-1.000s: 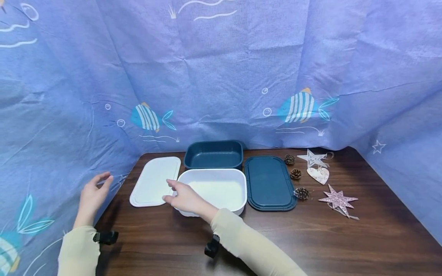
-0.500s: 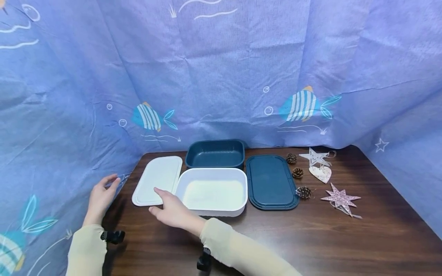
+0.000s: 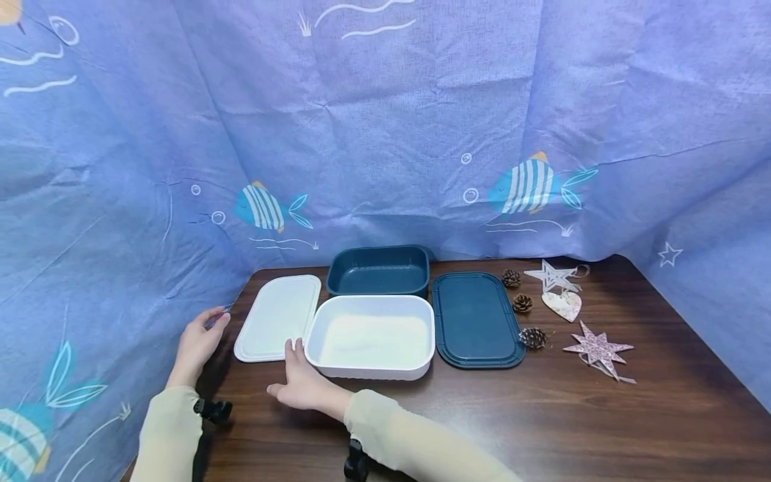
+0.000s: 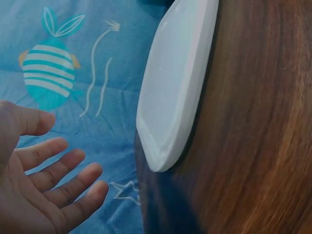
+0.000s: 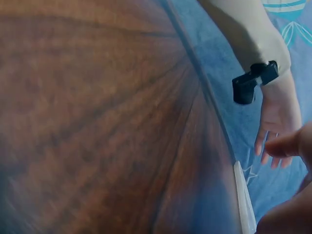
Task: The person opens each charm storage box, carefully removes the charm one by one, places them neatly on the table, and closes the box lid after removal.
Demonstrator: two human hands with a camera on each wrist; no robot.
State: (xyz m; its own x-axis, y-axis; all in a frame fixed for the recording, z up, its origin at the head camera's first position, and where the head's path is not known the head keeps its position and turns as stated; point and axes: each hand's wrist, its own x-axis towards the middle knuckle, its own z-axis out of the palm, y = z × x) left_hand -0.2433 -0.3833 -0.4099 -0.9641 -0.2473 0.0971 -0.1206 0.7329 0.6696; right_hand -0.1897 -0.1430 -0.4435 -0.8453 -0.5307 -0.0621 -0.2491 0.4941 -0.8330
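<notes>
A white rectangular lid (image 3: 280,318) with rounded corners lies at the table's left side. My left hand (image 3: 201,340) hovers off the table's left edge, apart from the lid; the left wrist view shows its fingers relaxed, with nothing in them. My right hand (image 3: 306,383) is by the near corner of the lid, in front of the white container (image 3: 373,371), fingers spread and holding nothing. Whether its fingertips touch the lid or the container, I cannot tell. Behind the white container stands a dark blue container (image 3: 378,269). A dark blue lid (image 3: 478,320) lies to the right.
Several ornaments lie at the right: pinecones (image 3: 533,338), a white star (image 3: 549,274), a heart (image 3: 563,305) and a pink glittery star (image 3: 598,349). A blue fish-print curtain (image 3: 385,134) hangs behind and left of the wooden table (image 3: 542,422).
My right hand has drawn back from over the white container's left rim to its near left corner. The left hand has moved rightward, closer to the white lid.
</notes>
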